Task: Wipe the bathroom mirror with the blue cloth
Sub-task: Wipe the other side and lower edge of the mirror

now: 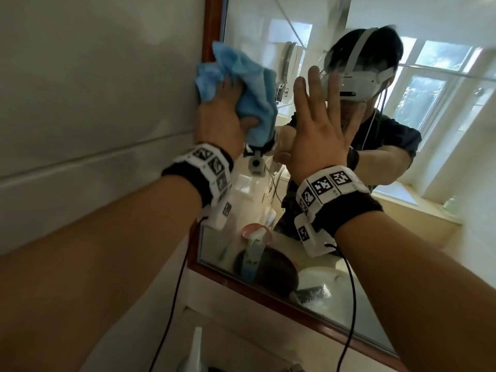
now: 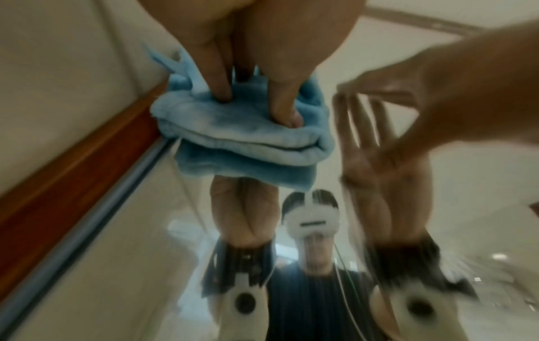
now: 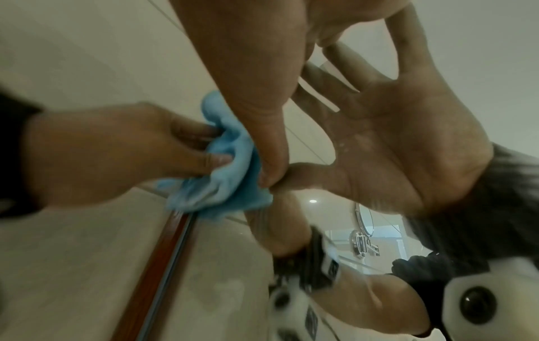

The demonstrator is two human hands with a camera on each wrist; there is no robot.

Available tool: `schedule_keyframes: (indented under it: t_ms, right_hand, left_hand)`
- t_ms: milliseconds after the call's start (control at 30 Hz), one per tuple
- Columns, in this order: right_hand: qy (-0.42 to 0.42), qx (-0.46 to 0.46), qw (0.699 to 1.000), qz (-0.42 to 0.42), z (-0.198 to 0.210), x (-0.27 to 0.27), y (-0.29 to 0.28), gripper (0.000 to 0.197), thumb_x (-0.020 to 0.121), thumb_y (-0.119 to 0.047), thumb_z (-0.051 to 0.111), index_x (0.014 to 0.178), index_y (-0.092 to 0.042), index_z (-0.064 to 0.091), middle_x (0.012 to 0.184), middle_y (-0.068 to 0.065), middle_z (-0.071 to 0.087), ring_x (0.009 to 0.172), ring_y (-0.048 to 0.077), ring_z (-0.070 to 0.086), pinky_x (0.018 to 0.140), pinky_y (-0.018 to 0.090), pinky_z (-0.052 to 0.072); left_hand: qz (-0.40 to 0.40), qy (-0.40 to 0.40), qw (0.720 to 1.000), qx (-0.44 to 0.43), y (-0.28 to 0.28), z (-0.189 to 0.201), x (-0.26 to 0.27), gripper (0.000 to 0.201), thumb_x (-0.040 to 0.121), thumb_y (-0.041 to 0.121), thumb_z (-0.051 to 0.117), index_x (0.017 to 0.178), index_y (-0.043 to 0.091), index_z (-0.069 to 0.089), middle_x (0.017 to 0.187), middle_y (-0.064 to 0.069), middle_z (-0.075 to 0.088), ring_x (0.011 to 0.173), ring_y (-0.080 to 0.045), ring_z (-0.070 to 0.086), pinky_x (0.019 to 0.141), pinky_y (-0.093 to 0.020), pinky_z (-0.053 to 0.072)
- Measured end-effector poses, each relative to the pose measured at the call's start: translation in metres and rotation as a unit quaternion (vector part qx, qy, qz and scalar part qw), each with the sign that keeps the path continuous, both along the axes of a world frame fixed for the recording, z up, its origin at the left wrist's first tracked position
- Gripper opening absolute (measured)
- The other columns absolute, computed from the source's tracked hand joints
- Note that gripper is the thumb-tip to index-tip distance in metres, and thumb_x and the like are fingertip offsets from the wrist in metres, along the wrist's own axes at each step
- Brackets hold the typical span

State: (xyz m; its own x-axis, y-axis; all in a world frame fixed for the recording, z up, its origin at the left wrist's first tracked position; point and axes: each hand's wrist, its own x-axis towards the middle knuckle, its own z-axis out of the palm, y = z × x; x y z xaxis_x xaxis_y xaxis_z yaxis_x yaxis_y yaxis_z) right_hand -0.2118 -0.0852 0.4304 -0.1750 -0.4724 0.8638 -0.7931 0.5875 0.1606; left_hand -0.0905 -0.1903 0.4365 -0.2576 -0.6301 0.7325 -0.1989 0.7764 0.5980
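The blue cloth [image 1: 243, 84] is bunched against the upper left of the mirror [image 1: 418, 162], next to its brown wooden frame [image 1: 210, 28]. My left hand [image 1: 224, 114] grips the cloth, with its fingers dug into the folds. In the left wrist view the cloth [image 2: 245, 131] lies pressed on the glass, doubled by its reflection. My right hand [image 1: 326, 122] is spread flat on the mirror just right of the cloth, fingers straight and holding nothing. The right wrist view shows the right hand's thumb tip [image 3: 269, 175] touching the glass beside the cloth [image 3: 230, 166].
A tiled wall [image 1: 94, 103] runs left of the mirror. A spray bottle's white nozzle [image 1: 196, 345] shows at the bottom below the mirror. The glass reflects a person with a headset, a pink dish, a dark basin and a window.
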Motion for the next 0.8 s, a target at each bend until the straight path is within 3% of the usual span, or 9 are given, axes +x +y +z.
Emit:
schedule_keyframes:
  t_ms: [67,100,167,233,367,467,567,700,800]
  right_hand:
    - [0.004,-0.006,1.0,-0.002,-0.001,-0.002,-0.001,0.101,0.076,-0.042,0.073,0.153,-0.027,0.01,0.163,-0.005,0.003,0.15,0.023,-0.001,0.111,0.065,0.0]
    - [0.003,-0.007,1.0,0.001,-0.001,-0.004,-0.001,0.098,0.077,-0.045,0.069,0.153,-0.027,0.009,0.163,-0.005,0.003,0.15,0.023,0.0,0.112,0.064,0.0]
    - [-0.002,0.0,1.0,0.014,-0.001,-0.005,0.0,0.088,0.083,-0.058,0.051,0.154,-0.027,0.009,0.163,-0.004,0.002,0.15,0.023,-0.002,0.111,0.063,-0.003]
    - [-0.006,0.002,1.0,0.018,-0.002,-0.005,0.0,0.086,0.083,-0.061,0.043,0.154,-0.027,0.008,0.163,-0.004,0.001,0.15,0.023,-0.002,0.111,0.061,-0.007]
    - [0.015,-0.025,1.0,0.003,-0.01,-0.007,-0.003,0.088,0.084,-0.048,0.062,0.153,-0.028,0.011,0.163,-0.005,0.006,0.15,0.022,0.002,0.112,0.059,-0.004]
    - [0.011,-0.015,1.0,-0.007,-0.015,-0.006,-0.001,0.095,0.079,-0.05,0.065,0.154,-0.027,0.012,0.163,-0.003,0.007,0.15,0.023,0.004,0.112,0.06,-0.002]
    - [-0.009,-0.001,1.0,0.008,-0.025,-0.003,0.004,0.09,0.083,-0.056,0.055,0.154,-0.025,0.009,0.163,-0.002,0.004,0.15,0.024,0.002,0.114,0.059,0.0]
    - [-0.021,-0.014,1.0,-0.015,-0.047,0.001,0.009,0.105,0.074,-0.034,0.076,0.154,-0.026,0.008,0.163,-0.002,0.004,0.15,0.023,0.002,0.116,0.058,0.006]
    - [-0.035,0.006,0.999,-0.012,-0.063,0.002,0.013,0.108,0.072,-0.034,0.078,0.154,-0.025,0.009,0.163,-0.001,0.003,0.15,0.024,0.0,0.117,0.057,0.003]
  left_hand:
    - [-0.036,-0.006,0.999,0.005,-0.002,0.016,0.003,0.06,0.089,0.016,0.068,0.144,0.015,0.045,0.139,-0.005,0.053,0.124,-0.02,0.052,0.096,-0.016,0.038]
    - [-0.039,-0.019,0.999,-0.001,-0.003,0.016,0.005,0.063,0.088,0.017,0.069,0.146,0.017,0.042,0.141,-0.005,0.052,0.125,-0.02,0.051,0.098,-0.016,0.038]
    - [-0.012,-0.043,0.999,-0.016,-0.005,0.004,0.008,0.068,0.088,0.022,0.069,0.149,0.024,0.039,0.145,-0.003,0.05,0.127,-0.023,0.051,0.105,-0.028,0.042]
    - [-0.001,-0.052,0.999,-0.015,-0.008,-0.017,0.009,0.065,0.087,0.023,0.07,0.147,0.026,0.042,0.143,-0.003,0.052,0.125,-0.024,0.052,0.103,-0.03,0.043]
    - [0.008,-0.053,0.999,-0.009,-0.011,-0.058,0.009,0.061,0.084,0.022,0.073,0.141,0.021,0.051,0.14,-0.004,0.055,0.124,-0.024,0.053,0.096,-0.02,0.034]
    - [0.016,-0.079,0.997,0.001,-0.014,-0.092,0.009,0.056,0.084,0.028,0.073,0.136,0.02,0.055,0.136,-0.004,0.059,0.12,-0.026,0.056,0.1,-0.03,0.042]
    - [0.028,-0.112,0.993,0.009,-0.013,-0.125,0.01,0.048,0.084,0.033,0.072,0.129,0.017,0.06,0.127,-0.005,0.065,0.111,-0.028,0.061,0.093,-0.036,0.048]
    - [0.045,-0.136,0.989,0.034,-0.008,-0.158,0.011,0.044,0.084,0.036,0.071,0.123,0.017,0.063,0.118,-0.004,0.069,0.102,-0.027,0.065,0.081,-0.035,0.051]
    - [0.047,-0.129,0.989,0.055,-0.001,-0.173,0.011,0.045,0.084,0.034,0.073,0.125,0.018,0.062,0.12,-0.003,0.068,0.105,-0.029,0.064,0.082,-0.037,0.052]
